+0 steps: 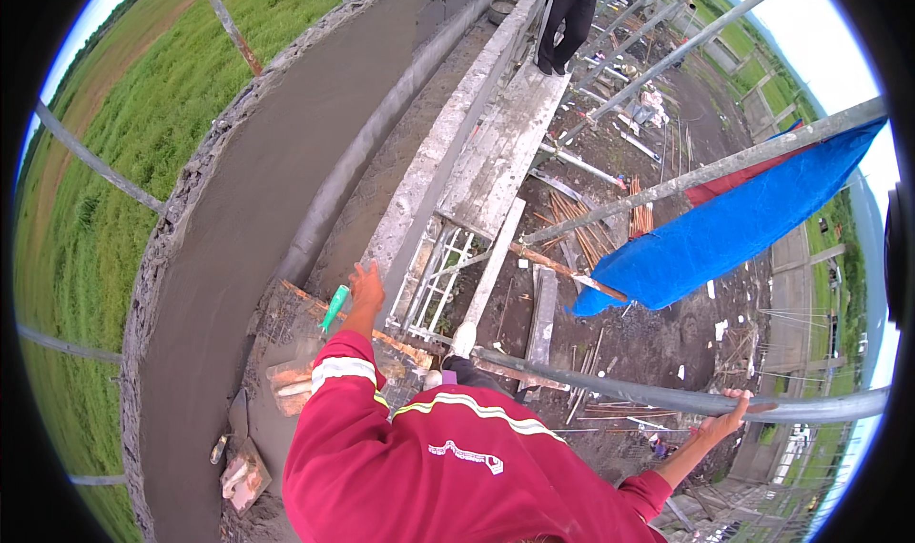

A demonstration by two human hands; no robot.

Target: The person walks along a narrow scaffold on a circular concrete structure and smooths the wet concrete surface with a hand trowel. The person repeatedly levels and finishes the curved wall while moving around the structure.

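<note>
My left hand (365, 288) has its fingers spread at the near end of a long concrete ledge (419, 200) and seems to rest on it. Just beside that wrist stands a green handle (334, 308); the tool it belongs to is hard to make out. Out to the right, my right hand (729, 415) is wrapped round a grey metal scaffold pipe (810, 409). One of my shoes (463, 339) is on a narrow plank (494, 281) between the two hands. A pointed trowel (238, 416) and a mortar-smeared hand float (246, 476) lie at lower left.
A curved, plastered wall (238, 210) with a rough top runs along the left. Planks (505, 152) extend ahead, where another person (569, 19) stands. Scaffold pipes (705, 171) and a blue tarp (724, 229) hang at right above littered ground far below.
</note>
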